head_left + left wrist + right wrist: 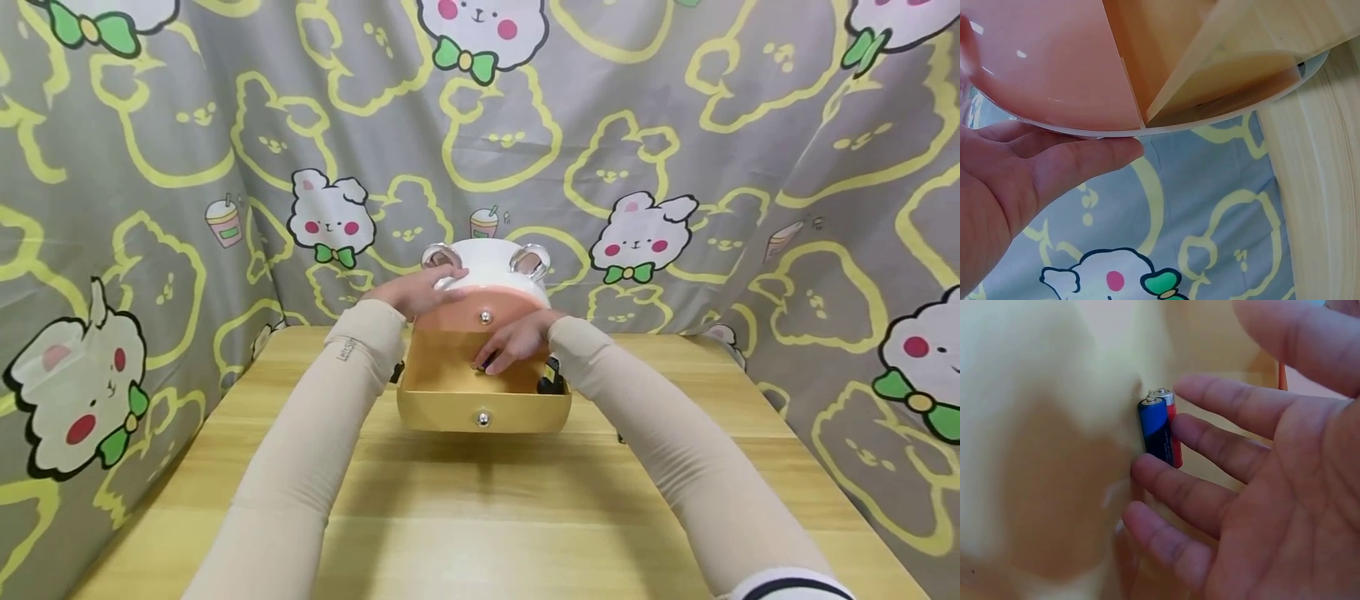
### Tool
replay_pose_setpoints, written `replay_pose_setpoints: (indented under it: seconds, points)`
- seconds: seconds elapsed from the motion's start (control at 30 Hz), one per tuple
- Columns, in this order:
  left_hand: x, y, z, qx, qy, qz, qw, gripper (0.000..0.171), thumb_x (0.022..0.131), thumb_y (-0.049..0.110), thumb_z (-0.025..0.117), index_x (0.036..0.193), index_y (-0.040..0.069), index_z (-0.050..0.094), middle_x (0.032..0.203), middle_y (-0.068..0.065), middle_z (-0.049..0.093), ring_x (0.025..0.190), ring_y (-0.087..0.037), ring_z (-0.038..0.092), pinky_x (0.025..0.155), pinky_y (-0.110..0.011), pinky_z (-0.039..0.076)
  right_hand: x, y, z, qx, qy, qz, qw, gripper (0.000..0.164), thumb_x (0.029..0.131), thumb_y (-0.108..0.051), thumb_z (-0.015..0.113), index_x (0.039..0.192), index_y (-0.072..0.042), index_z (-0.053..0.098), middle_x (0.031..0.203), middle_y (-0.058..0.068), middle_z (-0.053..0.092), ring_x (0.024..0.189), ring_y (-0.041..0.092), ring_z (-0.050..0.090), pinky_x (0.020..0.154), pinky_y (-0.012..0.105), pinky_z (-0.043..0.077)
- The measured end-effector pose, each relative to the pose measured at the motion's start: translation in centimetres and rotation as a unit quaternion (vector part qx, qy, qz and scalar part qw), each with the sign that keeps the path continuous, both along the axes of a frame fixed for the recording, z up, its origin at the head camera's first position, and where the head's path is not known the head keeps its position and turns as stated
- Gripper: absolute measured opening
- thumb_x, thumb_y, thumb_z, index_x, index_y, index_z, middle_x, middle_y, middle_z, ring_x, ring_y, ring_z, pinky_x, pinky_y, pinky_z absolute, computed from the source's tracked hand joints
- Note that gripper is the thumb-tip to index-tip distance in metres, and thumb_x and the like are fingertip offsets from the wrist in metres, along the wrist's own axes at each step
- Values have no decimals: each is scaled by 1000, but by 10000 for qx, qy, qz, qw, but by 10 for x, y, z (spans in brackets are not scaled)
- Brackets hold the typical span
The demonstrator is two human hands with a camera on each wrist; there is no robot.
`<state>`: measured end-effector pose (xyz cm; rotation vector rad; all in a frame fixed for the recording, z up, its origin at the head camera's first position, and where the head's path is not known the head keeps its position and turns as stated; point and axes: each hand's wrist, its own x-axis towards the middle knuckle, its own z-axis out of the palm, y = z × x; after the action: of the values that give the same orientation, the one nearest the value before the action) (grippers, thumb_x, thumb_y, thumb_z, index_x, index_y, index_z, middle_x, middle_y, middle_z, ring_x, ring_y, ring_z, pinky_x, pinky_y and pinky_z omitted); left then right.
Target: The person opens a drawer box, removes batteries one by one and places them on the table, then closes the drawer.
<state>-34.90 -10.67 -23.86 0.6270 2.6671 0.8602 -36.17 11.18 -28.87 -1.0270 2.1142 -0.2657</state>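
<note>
A small white cabinet with clear bear ears stands on the table, its pink upper drawer closed. The yellow lower drawer is pulled out. My left hand rests against the cabinet's upper left side, the thumb along its white rim in the left wrist view. My right hand reaches into the yellow drawer, fingers spread and extended. At its fingertips are a blue-and-black battery and a red battery, side by side on the drawer floor.
The wooden table extends in front of the drawer and to both sides. A grey curtain with rabbit prints hangs behind and along both sides. Silver knobs stick out of the drawer fronts.
</note>
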Motion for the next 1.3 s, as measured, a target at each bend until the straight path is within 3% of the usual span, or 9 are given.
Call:
replay_pose_setpoints:
  seconds: [0.23, 0.37, 0.53, 0.63, 0.9, 1.3]
  points:
    - [-7, 2, 12, 351, 161, 118, 9992, 59, 100, 39, 51, 153, 24, 30, 159, -9, 20, 141, -28, 22, 114, -47, 21, -6, 1, 16, -1, 276, -202, 9994, 51, 98, -30, 56, 143, -8, 48, 149, 4, 41, 137, 19, 32, 111, 33, 28]
    - [-5, 1, 10, 230, 16, 136, 9996, 60, 100, 41, 50, 154, 26, 28, 160, -7, 18, 143, -27, 20, 114, -47, 20, -4, 0, 9, -72, -349, -428, 9984, 51, 98, -25, 57, 143, -3, 46, 148, 7, 42, 129, 17, 40, 106, 31, 36]
    - [1, -2, 4, 138, 15, 99, 9999, 60, 100, 43, 49, 154, 27, 28, 160, -8, 17, 144, -28, 17, 115, -48, 19, 0, -3, -6, -307, -1391, -938, 9853, 44, 99, -13, 55, 139, 4, 46, 134, 11, 52, 105, 17, 57, 95, 32, 48]
    - [2, -1, 2, 185, 25, 95, 9998, 60, 100, 43, 50, 153, 26, 29, 160, -8, 18, 144, -27, 18, 115, -47, 18, 1, -2, -11, -344, -1535, -998, 9825, 38, 99, -10, 54, 133, 4, 51, 120, 8, 58, 96, 15, 58, 91, 32, 49]
    - [-1, -1, -1, 241, -22, 35, 9997, 60, 100, 42, 49, 153, 24, 30, 160, -8, 19, 144, -27, 17, 116, -45, 16, 2, 1, -13, -294, -1593, -867, 9830, 32, 98, -5, 55, 126, 8, 57, 98, 1, 64, 85, 11, 59, 83, 26, 51]
    - [0, -2, -6, 153, -19, 28, 9999, 60, 100, 43, 49, 154, 26, 29, 160, -8, 18, 144, -28, 18, 115, -47, 18, 6, 1, -7, -406, -1426, -754, 9861, 25, 94, -2, 60, 116, 8, 62, 93, 1, 64, 83, 11, 59, 81, 28, 53]
